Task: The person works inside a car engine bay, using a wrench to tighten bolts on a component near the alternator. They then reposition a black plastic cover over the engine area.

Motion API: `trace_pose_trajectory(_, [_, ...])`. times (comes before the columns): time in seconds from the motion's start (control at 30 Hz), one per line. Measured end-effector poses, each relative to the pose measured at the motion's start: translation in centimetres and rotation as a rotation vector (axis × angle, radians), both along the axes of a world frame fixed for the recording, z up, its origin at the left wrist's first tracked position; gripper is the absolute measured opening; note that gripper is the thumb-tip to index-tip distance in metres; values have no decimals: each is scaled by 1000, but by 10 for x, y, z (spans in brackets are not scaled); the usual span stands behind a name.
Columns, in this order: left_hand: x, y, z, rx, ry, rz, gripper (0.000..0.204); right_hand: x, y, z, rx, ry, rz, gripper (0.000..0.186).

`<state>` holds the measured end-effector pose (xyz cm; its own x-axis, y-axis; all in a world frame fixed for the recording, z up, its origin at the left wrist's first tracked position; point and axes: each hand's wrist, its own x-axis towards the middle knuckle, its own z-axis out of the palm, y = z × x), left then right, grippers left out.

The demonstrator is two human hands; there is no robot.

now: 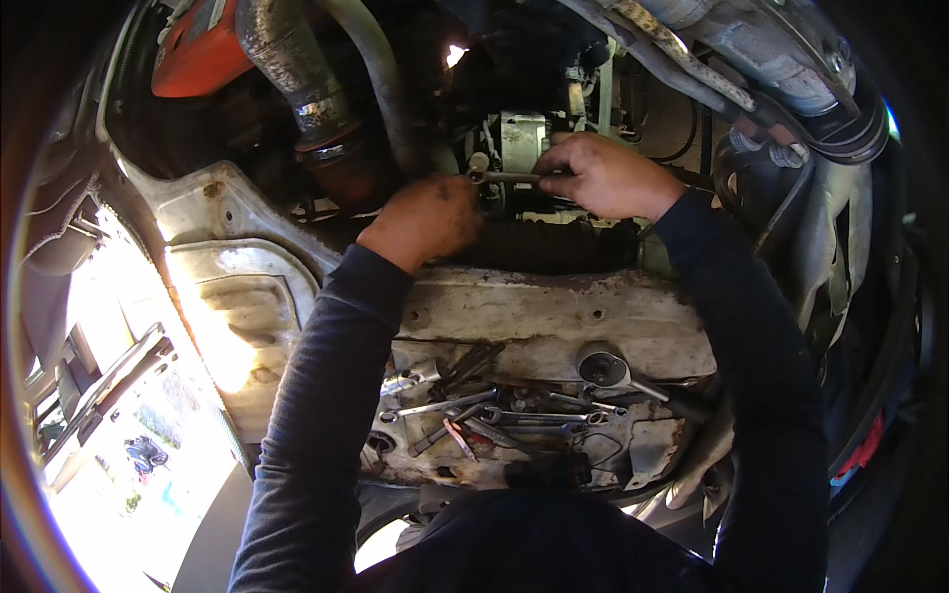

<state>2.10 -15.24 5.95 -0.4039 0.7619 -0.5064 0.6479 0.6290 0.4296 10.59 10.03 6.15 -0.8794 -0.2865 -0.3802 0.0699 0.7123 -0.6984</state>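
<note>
My right hand [605, 176] grips the handle of a slim metal wrench [504, 177] whose head sits on a fitting of a grey engine part [521, 136]. Just left of the wrench head, my left hand [427, 219] is closed with its knuckles up, pressed against the same fitting; whatever it holds is hidden. Both dark blue sleeves reach up from the lower edge into the engine bay.
Several loose wrenches [494, 410] and a ratchet [605, 370] lie on a rusty white body panel [554, 311] below my hands. A ribbed hose with a clamp [306, 89] and an orange part [198, 54] sit at upper left. Black hoses [791, 89] run at upper right.
</note>
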Motion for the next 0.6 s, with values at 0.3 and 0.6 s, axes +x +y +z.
trace_pose_trajectory(0.3, [0, 5, 5, -32, -15, -6, 28, -17, 4, 13, -402, -515, -136, 34])
trace_pose_trajectory(0.6, [2, 9, 3, -67, -5, -48, 29, -7, -23, -41, 249, -201, 71, 32])
